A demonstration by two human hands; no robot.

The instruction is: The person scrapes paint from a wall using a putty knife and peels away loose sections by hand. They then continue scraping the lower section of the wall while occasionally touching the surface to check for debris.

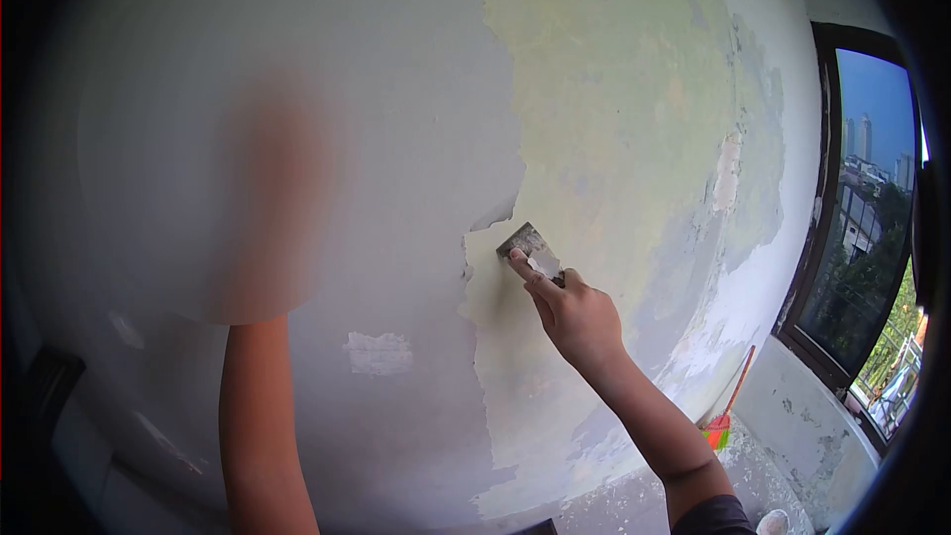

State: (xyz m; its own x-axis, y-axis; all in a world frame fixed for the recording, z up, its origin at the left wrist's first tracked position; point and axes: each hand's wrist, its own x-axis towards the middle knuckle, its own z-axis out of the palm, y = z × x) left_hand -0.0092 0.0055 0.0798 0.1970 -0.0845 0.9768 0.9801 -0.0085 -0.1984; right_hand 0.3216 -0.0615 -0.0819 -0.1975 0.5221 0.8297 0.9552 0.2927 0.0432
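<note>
In my right hand (582, 322) is a scraper (531, 242), its wide metal blade angled up and to the left against the wall. Fingers wrap round its handle, with one finger stretched along the blade. The blade lies just right of the ragged edge where grey-white paint (396, 188) gives way to a bared yellow-green layer (604, 139). A small paint flap (495, 214) curls out above it. My left hand (287, 154) is raised in front of the painted side at the left. A blur covers it, so its fingers and any contact with the wall cannot be made out.
A dark-framed window (862, 208) stands at the right. Below it a broom (721, 426) with a red handle leans near the corner. Pale flakes lie on the floor (634, 500). One rectangular light patch (378, 353) marks the wall, and a dark object (52, 381) is at the far left.
</note>
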